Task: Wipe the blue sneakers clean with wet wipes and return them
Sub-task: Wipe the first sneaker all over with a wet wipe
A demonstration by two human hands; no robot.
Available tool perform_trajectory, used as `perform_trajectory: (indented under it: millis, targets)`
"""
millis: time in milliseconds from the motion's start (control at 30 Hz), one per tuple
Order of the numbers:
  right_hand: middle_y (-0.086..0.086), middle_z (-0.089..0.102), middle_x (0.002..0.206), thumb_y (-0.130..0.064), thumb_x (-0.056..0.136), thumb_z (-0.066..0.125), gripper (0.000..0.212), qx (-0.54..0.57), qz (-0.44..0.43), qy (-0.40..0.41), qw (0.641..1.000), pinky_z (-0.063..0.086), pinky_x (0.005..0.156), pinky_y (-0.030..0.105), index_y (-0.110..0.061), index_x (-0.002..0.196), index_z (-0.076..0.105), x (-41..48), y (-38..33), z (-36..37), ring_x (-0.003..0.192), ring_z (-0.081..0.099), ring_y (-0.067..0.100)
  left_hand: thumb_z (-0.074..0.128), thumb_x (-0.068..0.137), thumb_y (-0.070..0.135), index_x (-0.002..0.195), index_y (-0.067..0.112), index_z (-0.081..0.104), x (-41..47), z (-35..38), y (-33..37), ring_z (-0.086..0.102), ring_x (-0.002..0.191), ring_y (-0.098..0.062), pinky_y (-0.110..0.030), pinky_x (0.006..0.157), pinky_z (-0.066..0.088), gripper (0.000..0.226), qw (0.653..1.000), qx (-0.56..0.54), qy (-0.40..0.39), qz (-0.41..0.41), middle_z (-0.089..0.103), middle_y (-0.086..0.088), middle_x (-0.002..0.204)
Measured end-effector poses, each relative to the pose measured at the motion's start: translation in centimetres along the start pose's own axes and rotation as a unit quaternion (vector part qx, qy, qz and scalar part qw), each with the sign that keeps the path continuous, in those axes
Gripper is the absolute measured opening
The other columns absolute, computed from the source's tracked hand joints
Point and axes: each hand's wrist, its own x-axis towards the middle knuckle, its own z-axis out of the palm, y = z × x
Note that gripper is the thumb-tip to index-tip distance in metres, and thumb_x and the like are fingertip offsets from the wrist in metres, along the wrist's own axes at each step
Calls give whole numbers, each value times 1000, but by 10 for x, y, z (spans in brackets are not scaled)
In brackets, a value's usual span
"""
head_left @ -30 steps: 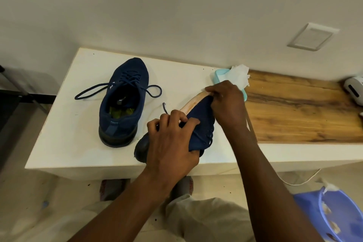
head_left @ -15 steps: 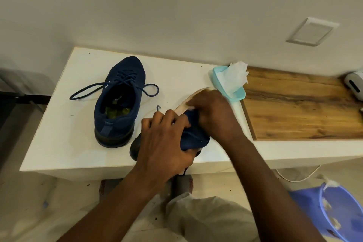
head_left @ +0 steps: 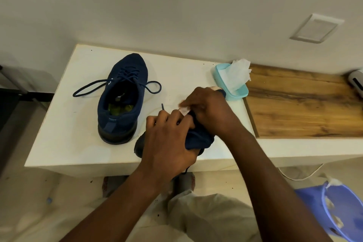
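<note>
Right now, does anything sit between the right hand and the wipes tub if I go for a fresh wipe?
Only the toe of the held sneaker, which points at the wipes tub just beyond the right hand. Nothing else visible lies between them. That hand pinches a wipe.

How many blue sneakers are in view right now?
2. One sneaker stands on the white table, left of the hands. The left hand grips the other sneaker at the table's front edge; the right hand holds a wipe to it.
</note>
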Motion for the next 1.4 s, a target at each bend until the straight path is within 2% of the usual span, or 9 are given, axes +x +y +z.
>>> perform_trajectory:
  millis: [167,333,600,767,867,967,1167,1300,1400]
  targets:
    - [11,66,114,2,93,51,36,-49,202,107,972,37,91,17,-14,118,72,6,24,-6,106,61,25,72,66,55,99,35,56,-1,0,-1,51,93,-16,-35,82,34,42,1000,-1,-11,-5,57,11,99]
    - [13,68,99,-9,85,63,28,-58,-1,-49,997,47,77,32,-14,109,76,-5,-11,6,89,62,28,70,65,59,106,32,58,0,2,1,53,97,-19,-38,85,36,51,1000,19,-13,-14,63,8,104]
    - [12,58,118,-8,99,52,32,-30,269,148,951,36,84,16,-14,126,67,0,44,-6,109,59,27,66,65,54,99,35,56,-1,1,0,50,94,-17,-36,82,33,40,1000,6,-11,-4,58,11,99]
    - [10,64,97,-15,86,53,29,-75,57,53,994,49,74,38,-16,105,75,-11,-3,24,89,58,29,68,63,56,97,33,57,4,2,-2,51,90,-18,-36,78,32,43,1000,19,6,-10,60,9,95]
    - [10,60,90,-5,84,50,28,-75,139,122,980,50,71,37,-15,92,75,3,19,13,84,57,28,67,64,52,94,33,57,3,2,-2,52,88,-18,-35,78,32,38,1000,10,7,-6,59,9,92]
    - [8,63,105,-8,94,52,25,-14,283,177,943,48,79,26,-14,105,74,6,47,-1,97,63,22,65,62,50,95,33,58,1,3,0,53,88,-19,-39,78,36,39,1000,14,2,1,60,8,94]
    - [13,65,106,-13,94,52,28,-48,88,109,989,49,83,36,-11,112,73,-14,8,18,97,60,28,62,61,53,94,30,57,3,4,-2,54,86,-21,-37,76,34,41,1000,23,14,3,60,6,91]
    - [9,61,108,-20,97,61,20,67,260,241,933,36,77,2,-7,106,74,-4,42,-2,100,59,20,65,61,52,95,31,59,1,5,1,55,87,-21,-39,77,38,40,1000,23,-1,9,61,6,93]
    - [11,65,94,-18,100,57,24,84,264,238,931,40,67,4,2,95,70,-11,38,-3,78,57,6,72,59,51,94,31,59,0,6,1,54,85,-21,-40,76,39,42,999,29,5,15,60,6,91]
